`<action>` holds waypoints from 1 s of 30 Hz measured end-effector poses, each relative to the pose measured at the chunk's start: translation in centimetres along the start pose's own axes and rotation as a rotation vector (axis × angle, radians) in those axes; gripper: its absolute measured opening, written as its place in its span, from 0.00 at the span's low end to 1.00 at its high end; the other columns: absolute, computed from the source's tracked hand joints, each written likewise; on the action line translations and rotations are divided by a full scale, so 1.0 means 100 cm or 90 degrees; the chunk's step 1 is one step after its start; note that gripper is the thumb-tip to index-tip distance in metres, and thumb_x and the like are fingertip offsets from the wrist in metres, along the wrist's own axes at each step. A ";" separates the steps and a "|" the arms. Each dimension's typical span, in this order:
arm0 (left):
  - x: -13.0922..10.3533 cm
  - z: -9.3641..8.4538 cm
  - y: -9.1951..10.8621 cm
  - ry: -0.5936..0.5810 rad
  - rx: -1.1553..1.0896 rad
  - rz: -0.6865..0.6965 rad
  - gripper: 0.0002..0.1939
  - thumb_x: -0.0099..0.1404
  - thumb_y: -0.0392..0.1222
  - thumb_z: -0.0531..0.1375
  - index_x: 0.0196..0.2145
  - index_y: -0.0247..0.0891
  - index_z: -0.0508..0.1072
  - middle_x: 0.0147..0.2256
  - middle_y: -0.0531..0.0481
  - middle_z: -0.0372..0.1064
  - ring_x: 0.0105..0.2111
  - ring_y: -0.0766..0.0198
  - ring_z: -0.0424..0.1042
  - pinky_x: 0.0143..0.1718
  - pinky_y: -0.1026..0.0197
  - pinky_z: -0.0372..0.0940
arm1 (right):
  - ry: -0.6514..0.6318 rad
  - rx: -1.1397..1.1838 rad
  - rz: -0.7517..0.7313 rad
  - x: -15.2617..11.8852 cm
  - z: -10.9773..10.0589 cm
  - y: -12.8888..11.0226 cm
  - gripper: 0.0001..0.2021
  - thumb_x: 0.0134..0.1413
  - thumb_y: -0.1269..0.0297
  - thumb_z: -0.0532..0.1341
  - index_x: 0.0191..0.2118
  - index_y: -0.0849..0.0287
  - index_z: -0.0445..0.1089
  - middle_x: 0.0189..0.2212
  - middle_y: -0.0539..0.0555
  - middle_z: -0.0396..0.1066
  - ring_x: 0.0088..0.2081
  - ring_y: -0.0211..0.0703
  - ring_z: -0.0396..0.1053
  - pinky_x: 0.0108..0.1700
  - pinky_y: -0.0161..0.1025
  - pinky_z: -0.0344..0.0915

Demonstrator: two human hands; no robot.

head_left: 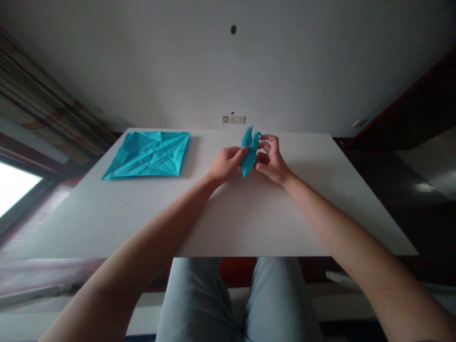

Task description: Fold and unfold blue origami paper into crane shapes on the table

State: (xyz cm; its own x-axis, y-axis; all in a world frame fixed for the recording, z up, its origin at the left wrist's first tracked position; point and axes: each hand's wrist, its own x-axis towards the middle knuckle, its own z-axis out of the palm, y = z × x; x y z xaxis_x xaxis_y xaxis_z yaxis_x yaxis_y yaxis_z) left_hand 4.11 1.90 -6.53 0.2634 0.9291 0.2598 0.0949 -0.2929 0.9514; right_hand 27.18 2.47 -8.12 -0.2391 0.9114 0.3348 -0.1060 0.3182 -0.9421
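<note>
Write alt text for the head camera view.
Two bare hands, left hand and right hand, hold a folded blue paper piece upright over a white table. A creased blue paper sheet lies flat on the table to the left.

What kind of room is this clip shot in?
Probably a home or office room, not a workshop: a plain white table against a bare white wall with power sockets, striped curtains at a window, and creased blue paper sheets.
</note>
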 end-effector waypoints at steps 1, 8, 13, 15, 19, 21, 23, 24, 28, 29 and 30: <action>0.000 0.000 -0.003 0.006 0.012 0.017 0.36 0.82 0.77 0.73 0.31 0.44 0.77 0.28 0.50 0.73 0.31 0.58 0.73 0.33 0.55 0.68 | 0.011 -0.012 0.006 -0.002 0.002 -0.003 0.52 0.41 0.44 0.94 0.66 0.36 0.67 0.57 0.49 0.77 0.35 0.40 0.67 0.35 0.44 0.70; 0.002 0.007 -0.012 0.072 -0.117 0.034 0.35 0.80 0.67 0.81 0.71 0.53 0.76 0.35 0.54 0.83 0.30 0.57 0.81 0.36 0.54 0.78 | 0.008 -0.088 0.031 -0.007 0.010 -0.027 0.39 0.52 0.32 0.93 0.62 0.39 0.81 0.56 0.54 0.78 0.38 0.47 0.69 0.37 0.47 0.71; 0.001 0.008 -0.004 0.075 -0.120 0.027 0.32 0.86 0.80 0.70 0.62 0.48 0.80 0.42 0.48 0.82 0.36 0.56 0.83 0.41 0.52 0.81 | 0.016 -0.115 0.036 -0.003 0.011 -0.024 0.36 0.59 0.16 0.83 0.41 0.45 0.78 0.35 0.50 0.71 0.34 0.48 0.65 0.35 0.47 0.65; 0.001 0.008 -0.004 0.076 -0.129 0.023 0.35 0.85 0.80 0.70 0.68 0.50 0.78 0.43 0.48 0.81 0.35 0.56 0.82 0.42 0.51 0.81 | 0.029 -0.107 0.046 -0.004 0.011 -0.023 0.38 0.60 0.13 0.80 0.38 0.46 0.76 0.32 0.49 0.69 0.33 0.47 0.64 0.35 0.46 0.64; -0.002 0.006 0.000 0.045 -0.113 0.050 0.43 0.77 0.75 0.80 0.75 0.52 0.74 0.47 0.49 0.81 0.37 0.57 0.82 0.44 0.52 0.81 | 0.080 -0.056 0.072 -0.003 0.008 -0.021 0.38 0.62 0.16 0.81 0.38 0.47 0.73 0.33 0.49 0.69 0.35 0.46 0.64 0.34 0.44 0.63; -0.004 0.004 0.004 0.036 -0.077 0.072 0.46 0.69 0.69 0.88 0.73 0.52 0.77 0.54 0.46 0.82 0.40 0.58 0.82 0.45 0.53 0.80 | 0.105 -0.022 0.091 -0.001 0.006 -0.017 0.35 0.64 0.19 0.82 0.41 0.47 0.75 0.34 0.49 0.70 0.35 0.45 0.64 0.34 0.44 0.62; -0.006 0.003 0.007 0.038 -0.030 0.087 0.47 0.62 0.64 0.92 0.70 0.51 0.81 0.62 0.42 0.81 0.44 0.57 0.83 0.47 0.53 0.81 | 0.118 0.000 0.100 0.002 0.003 -0.013 0.34 0.66 0.21 0.81 0.42 0.47 0.76 0.34 0.49 0.71 0.34 0.45 0.64 0.34 0.45 0.63; -0.007 0.002 0.008 0.042 -0.011 0.093 0.46 0.60 0.63 0.92 0.69 0.50 0.82 0.65 0.41 0.80 0.45 0.57 0.83 0.48 0.53 0.81 | 0.119 0.003 0.100 0.003 0.003 -0.011 0.33 0.67 0.21 0.81 0.42 0.48 0.76 0.34 0.49 0.71 0.34 0.44 0.64 0.35 0.45 0.63; -0.006 0.002 0.007 0.049 -0.002 0.109 0.39 0.65 0.59 0.90 0.66 0.49 0.83 0.61 0.43 0.85 0.46 0.56 0.84 0.50 0.52 0.80 | 0.090 -0.016 0.102 0.003 0.001 -0.010 0.32 0.76 0.23 0.76 0.43 0.48 0.74 0.35 0.49 0.74 0.35 0.43 0.66 0.38 0.46 0.65; -0.005 0.003 0.007 0.049 -0.008 0.107 0.36 0.66 0.59 0.89 0.65 0.48 0.84 0.57 0.44 0.86 0.45 0.56 0.85 0.50 0.52 0.80 | 0.079 -0.020 0.105 0.002 0.001 -0.012 0.32 0.78 0.24 0.75 0.43 0.49 0.73 0.35 0.49 0.75 0.35 0.43 0.66 0.39 0.46 0.65; -0.004 0.003 0.007 0.049 -0.015 0.104 0.34 0.68 0.59 0.89 0.63 0.48 0.84 0.53 0.46 0.87 0.44 0.55 0.85 0.50 0.52 0.80 | 0.067 -0.021 0.105 0.001 0.001 -0.014 0.32 0.79 0.24 0.75 0.43 0.49 0.73 0.36 0.49 0.76 0.36 0.43 0.66 0.39 0.47 0.66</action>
State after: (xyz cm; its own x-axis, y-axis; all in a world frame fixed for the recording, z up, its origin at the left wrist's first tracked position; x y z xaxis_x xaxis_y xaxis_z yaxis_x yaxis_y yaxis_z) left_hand 4.37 1.22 -6.07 0.1986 0.8847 0.4218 0.0335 -0.4362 0.8992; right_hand 27.23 2.11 -6.81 -0.1477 0.9738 0.1729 -0.0410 0.1686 -0.9848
